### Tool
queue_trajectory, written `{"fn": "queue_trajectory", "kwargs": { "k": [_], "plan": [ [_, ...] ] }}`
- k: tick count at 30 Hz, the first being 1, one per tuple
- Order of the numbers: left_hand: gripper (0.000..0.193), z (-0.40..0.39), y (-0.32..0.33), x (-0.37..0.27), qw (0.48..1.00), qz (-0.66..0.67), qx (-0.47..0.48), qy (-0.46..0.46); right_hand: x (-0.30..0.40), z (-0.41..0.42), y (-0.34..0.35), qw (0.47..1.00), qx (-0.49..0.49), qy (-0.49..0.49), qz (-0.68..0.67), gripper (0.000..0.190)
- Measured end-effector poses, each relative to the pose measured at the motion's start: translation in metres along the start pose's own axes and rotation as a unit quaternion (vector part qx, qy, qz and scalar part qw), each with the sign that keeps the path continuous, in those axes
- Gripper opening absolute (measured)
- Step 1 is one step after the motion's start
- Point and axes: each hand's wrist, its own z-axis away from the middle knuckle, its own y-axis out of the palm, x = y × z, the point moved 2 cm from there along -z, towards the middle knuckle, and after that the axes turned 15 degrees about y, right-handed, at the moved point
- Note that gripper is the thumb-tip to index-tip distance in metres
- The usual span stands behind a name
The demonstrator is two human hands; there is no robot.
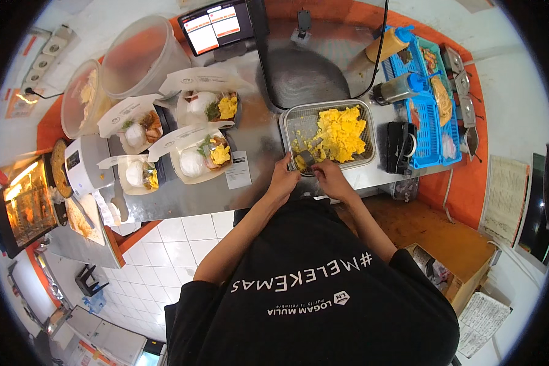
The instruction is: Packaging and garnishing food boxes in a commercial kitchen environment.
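Scrambled egg is heaped in the right part of a metal mesh tray, with smaller crumbs toward its left. At the tray's near left corner my left hand grips the rim. My right hand is closed on the handle of a small metal scoop, whose head lies among the crumbs inside that corner. Left of the tray, an open paper box holds a ball of rice, greens and egg. Several similar boxes stand around it, among them one farther back.
A printed paper slip lies beside the nearest box. Clear plastic tubs and a tablet stand at the back. Sauce bottles, a black device and blue baskets are on the right. A white printer-like machine stands left.
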Motion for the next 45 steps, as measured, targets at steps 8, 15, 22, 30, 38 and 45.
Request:
{"fn": "queue_trajectory", "kwargs": {
  "k": [8, 15, 22, 30, 38, 45],
  "plan": [
    [0.062, -0.003, -0.015, -0.002, 0.998, 0.031, 0.015, -0.059, -0.043, -0.022, -0.025, 0.902, 0.12, 0.203, -0.361, 0.021],
    [0.061, 0.02, -0.069, -0.055, 0.997, -0.063, -0.005, -0.032, 0.022, -0.032, -0.067, 0.941, 0.048, 0.127, -0.31, 0.022],
    [0.051, 0.066, -0.152, -0.105, 0.984, -0.127, 0.064, 0.107, 0.213, -0.09, -0.01, 0.949, 0.211, -0.004, -0.235, 0.018],
    [0.05, 0.153, -0.243, -0.127, 0.986, -0.111, -0.047, 0.114, 0.382, -0.202, 0.16, 0.948, 0.194, -0.24, 0.084, 0.018],
    [0.049, 0.186, -0.269, -0.166, 0.985, -0.099, -0.064, 0.127, 0.369, -0.237, 0.183, 0.912, 0.193, -0.321, 0.168, 0.02],
    [0.047, 0.138, -0.233, -0.254, 0.933, -0.251, 0.079, 0.244, 0.31, -0.166, 0.08, 0.915, 0.277, -0.078, -0.284, 0.019]
  ]
}}
